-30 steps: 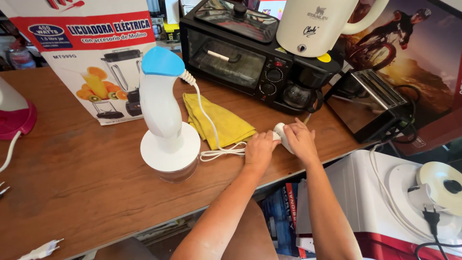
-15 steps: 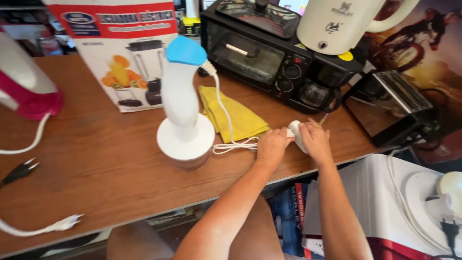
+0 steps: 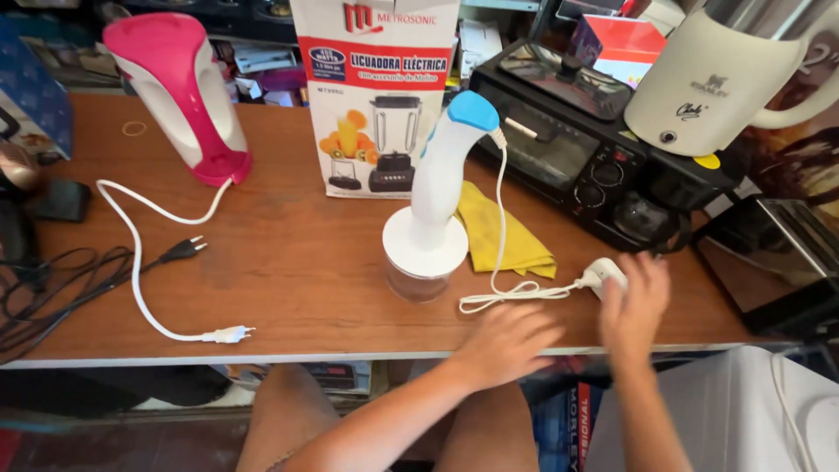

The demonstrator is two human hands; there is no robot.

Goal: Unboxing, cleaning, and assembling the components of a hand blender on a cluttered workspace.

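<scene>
The white plug (image 3: 605,274) lies on the wooden table (image 3: 288,271) near its front edge, at about four o'clock from the chopper, and the right hand (image 3: 634,301) rests over it from the near side with fingers spread and loose, touching it rather than clamped around it. The left hand (image 3: 507,341) lies flat and open at the table's front edge, just at seven o'clock from the plug, holding nothing; the two hands are apart. A white cord (image 3: 507,293) runs from the plug in loose loops past the left hand's fingertips and climbs to the top of the blue-and-white chopper (image 3: 434,201), which stands upright on its clear bowl in the middle of the table. At three o'clock from the chopper, a yellow cloth (image 3: 502,236) lies folded under the cord. At one o'clock sits a black toaster oven (image 3: 585,153), with a cream kettle (image 3: 717,79) on its right end. At twelve o'clock stands a blender box (image 3: 376,96). At ten o'clock, well apart, a pink-and-white appliance (image 3: 179,96) stands upright; its own white cord (image 3: 140,262) trails across the table to an unplugged end near the front edge, beside a black plug (image 3: 182,251).
</scene>
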